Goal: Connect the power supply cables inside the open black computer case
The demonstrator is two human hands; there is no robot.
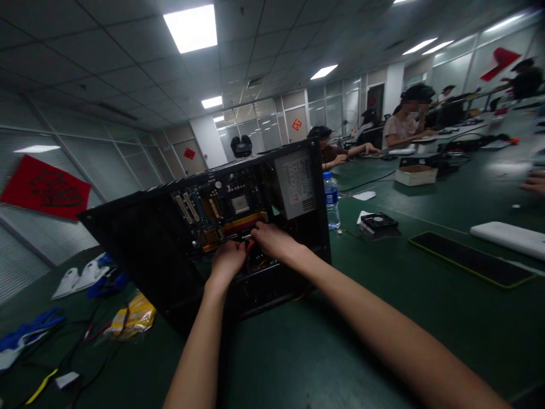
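An open black computer case (128, 244) stands on the green table in front of me, tilted in view. Inside it is a dark motherboard (227, 193) with yellow and dark red memory slots and a bare square processor socket area. A silver power supply (296, 184) fills the upper right corner. My left hand (229, 261) reaches to the board's lower edge, its fingers pinched on something I cannot make out. Close by on the right, my right hand (272, 237) is closed around the upper part of a red cable (250, 247). The fingertips are partly hidden.
Right of the case stand a water bottle (331, 201) and a black fan (378, 223). Farther right lie a dark mat (470, 258) and a white keyboard-like slab (511, 238). Gloves (85, 275), a yellow packet (135, 315) and loose cables lie left. People sit beyond.
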